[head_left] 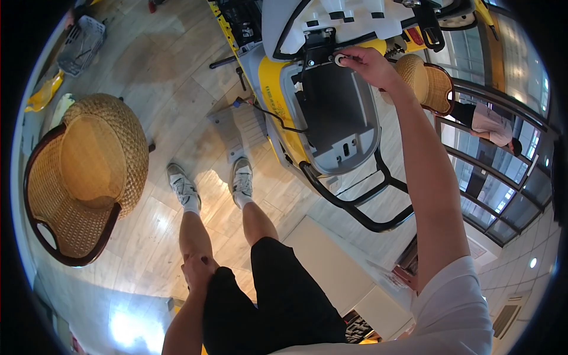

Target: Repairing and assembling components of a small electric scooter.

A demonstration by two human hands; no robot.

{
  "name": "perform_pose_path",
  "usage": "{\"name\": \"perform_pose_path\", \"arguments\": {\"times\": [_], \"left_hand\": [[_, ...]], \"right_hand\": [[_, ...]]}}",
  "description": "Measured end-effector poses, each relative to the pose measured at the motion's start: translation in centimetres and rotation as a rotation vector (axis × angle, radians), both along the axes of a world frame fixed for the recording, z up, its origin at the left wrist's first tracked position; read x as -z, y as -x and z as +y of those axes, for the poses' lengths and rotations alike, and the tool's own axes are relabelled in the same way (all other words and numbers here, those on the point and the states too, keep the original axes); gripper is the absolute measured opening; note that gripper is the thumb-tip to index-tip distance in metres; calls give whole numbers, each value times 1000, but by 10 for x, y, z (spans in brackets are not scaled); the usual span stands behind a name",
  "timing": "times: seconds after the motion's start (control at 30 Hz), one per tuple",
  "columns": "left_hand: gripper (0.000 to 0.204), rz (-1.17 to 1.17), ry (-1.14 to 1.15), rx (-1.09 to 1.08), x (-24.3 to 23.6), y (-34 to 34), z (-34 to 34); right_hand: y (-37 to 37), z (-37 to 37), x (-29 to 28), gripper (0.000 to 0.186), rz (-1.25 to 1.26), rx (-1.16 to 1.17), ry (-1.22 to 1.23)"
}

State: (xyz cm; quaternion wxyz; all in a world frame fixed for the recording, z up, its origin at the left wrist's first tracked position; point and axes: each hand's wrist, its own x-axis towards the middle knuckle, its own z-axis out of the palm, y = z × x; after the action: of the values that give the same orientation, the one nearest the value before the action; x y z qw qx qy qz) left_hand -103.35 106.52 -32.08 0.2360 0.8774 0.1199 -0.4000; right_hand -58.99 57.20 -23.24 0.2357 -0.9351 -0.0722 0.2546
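Note:
My right hand reaches out to a yellow and grey scooter, its thumb and fingers pinching a small pale ring-shaped piece. That piece is beside the black hinge bracket under the raised seat. Below the hinge, the grey storage compartment stands open. A dark cable runs across its yellow side to a blue plug. My left hand is at my left knee with its fingers curled. A small dark spot shows at its thumb; whether it is an object I cannot make out.
A woven wicker chair stands at the left, another behind my right forearm. The scooter's black rear rail curves out toward me. Dark tools lie on the floor near a grey panel. A grey basket sits far left.

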Motion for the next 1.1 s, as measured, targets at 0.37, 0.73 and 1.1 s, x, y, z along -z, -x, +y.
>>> {"name": "perform_pose_path", "arguments": {"times": [0.37, 0.73, 1.1], "left_hand": [[16, 26, -1, -21, 4, -5, 3], [15, 80, -26, -44, 0, -10, 3], [15, 27, -4, -31, -2, -8, 2]], "right_hand": [[-12, 17, -17, 28, 144, -84, 48], [-20, 18, -23, 29, 66, -346, 159], [38, 30, 15, 30, -17, 577, -226]]}}
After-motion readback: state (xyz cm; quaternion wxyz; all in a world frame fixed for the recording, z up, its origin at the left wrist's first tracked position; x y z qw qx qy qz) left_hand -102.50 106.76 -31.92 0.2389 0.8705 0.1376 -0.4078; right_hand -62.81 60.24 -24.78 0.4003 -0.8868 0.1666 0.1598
